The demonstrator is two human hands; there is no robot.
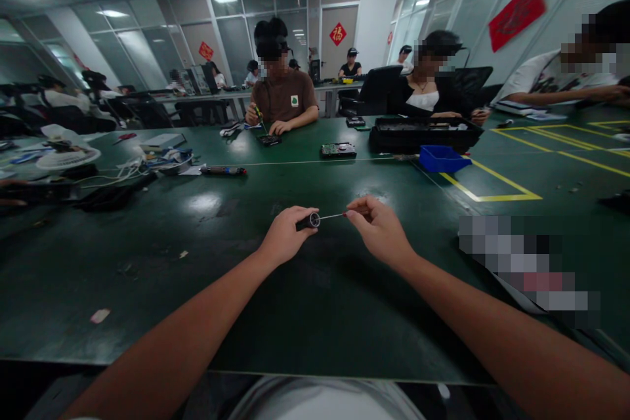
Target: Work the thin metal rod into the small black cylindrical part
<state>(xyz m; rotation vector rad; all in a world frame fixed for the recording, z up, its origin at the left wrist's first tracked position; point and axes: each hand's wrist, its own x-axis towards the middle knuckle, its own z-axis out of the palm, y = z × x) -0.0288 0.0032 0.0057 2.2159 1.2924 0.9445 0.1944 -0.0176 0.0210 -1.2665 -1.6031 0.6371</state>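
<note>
My left hand [288, 233] is closed around a short black cylinder [308, 222], its round, ringed end facing right. In the pinched fingers of my right hand [377, 226] is a thin metal rod [332, 216] with a dark red part at the fingertips. The rod spans the small gap between both hands, its left tip at the cylinder's round end; whether it goes inside I cannot tell. Both hands are above the green table [315, 315], over its middle.
Ahead lie a hard drive [338, 150], a blue bin [443, 159], a long black casing [426, 136] and an electric screwdriver [224, 171]. Cables [130, 167] and parts clutter the left. A pixelated item [522, 269] sits right. Across the table a person [287, 95] works with a screwdriver.
</note>
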